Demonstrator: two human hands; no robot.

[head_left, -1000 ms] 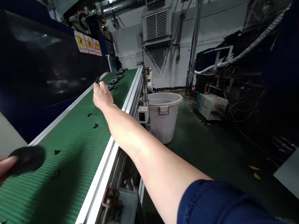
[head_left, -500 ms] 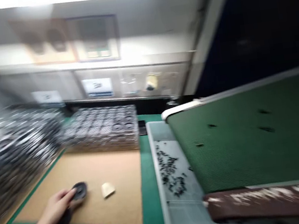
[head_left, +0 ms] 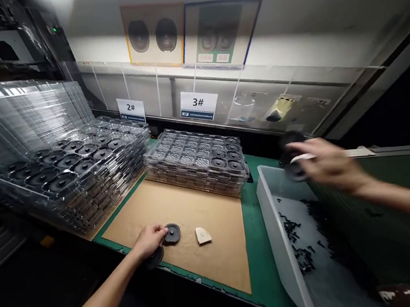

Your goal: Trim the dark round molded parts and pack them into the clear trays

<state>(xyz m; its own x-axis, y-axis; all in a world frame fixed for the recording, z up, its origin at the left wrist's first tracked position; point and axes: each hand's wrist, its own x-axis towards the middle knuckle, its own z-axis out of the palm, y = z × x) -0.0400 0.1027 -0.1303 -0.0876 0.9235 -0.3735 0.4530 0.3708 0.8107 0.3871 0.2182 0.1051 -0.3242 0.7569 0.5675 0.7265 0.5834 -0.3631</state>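
Observation:
My left hand point(head_left: 149, 242) pinches the edge of a black disc-like part point(head_left: 172, 234) with a small central knob, over the brown sheet. A second black part point(head_left: 155, 258) shows beneath this hand. To the right of it, a cream wedge-shaped piece point(head_left: 203, 235) lies on the sheet. My right hand point(head_left: 326, 164), smeared by motion, is raised above the far end of a whitish bin point(head_left: 297, 283). Its fingers are closed on dark rounded parts point(head_left: 292, 154), whose number I cannot make out. Something white shows at those fingers.
Stacked clear plastic trays point(head_left: 192, 147) stand behind the brown sheet point(head_left: 221, 268), with black parts in some pockets. A taller tray stack point(head_left: 99, 188) with a raised clear lid point(head_left: 24, 113) is at left. Small black scraps point(head_left: 300, 259) lie in the bin. Signs point(head_left: 199, 105) hang behind.
My view has swung left, so the bench contents appear further right. My right hand has come into view holding dark parts. The left hand still grips its black part.

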